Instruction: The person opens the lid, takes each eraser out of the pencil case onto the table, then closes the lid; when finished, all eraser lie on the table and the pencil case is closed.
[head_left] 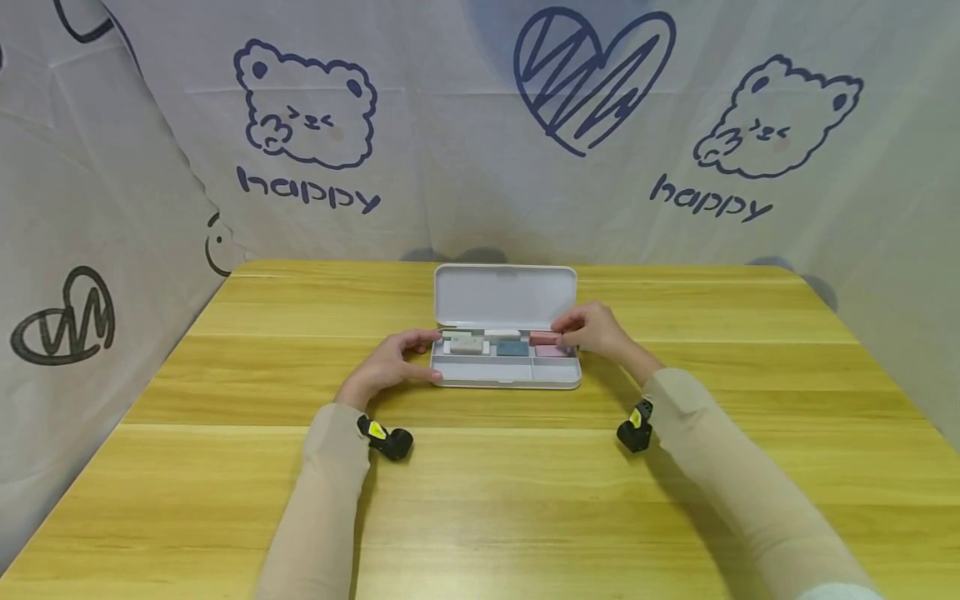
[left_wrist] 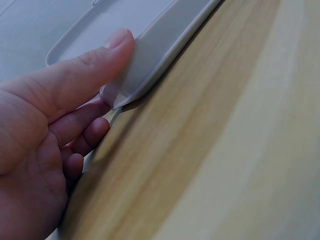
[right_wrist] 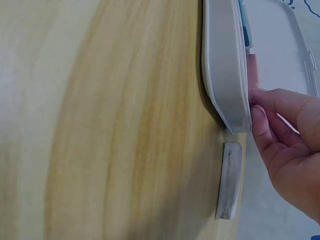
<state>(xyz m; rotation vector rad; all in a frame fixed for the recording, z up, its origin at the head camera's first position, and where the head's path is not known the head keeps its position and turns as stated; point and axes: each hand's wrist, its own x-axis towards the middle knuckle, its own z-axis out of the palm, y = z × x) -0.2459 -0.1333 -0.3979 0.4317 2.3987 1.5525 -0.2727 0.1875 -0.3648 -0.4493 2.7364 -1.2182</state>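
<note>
A white pencil case (head_left: 504, 372) lies with its lid (head_left: 506, 296) raised. My left hand (head_left: 390, 362) holds the case's left end, thumb at the front corner and fingers farther back. In the left wrist view that thumb (left_wrist: 102, 62) lies over the case's wall (left_wrist: 165, 42). At the right end of the case, my right hand (head_left: 596, 329) pinches a red eraser (head_left: 543, 338) between thumb and fingertips. Inside sit a pink eraser (head_left: 552, 351), a blue block (head_left: 512, 348), a beige block (head_left: 467, 345), a green one (head_left: 457, 335) and a white one (head_left: 502, 334).
A smudged white eraser (right_wrist: 229, 180) lies on the wooden table (right_wrist: 135, 120) just beyond the case's right end, seen in the right wrist view. Behind the table hangs a white cloth (head_left: 450, 125) with drawings. A low divider (head_left: 533, 368) splits the front compartment.
</note>
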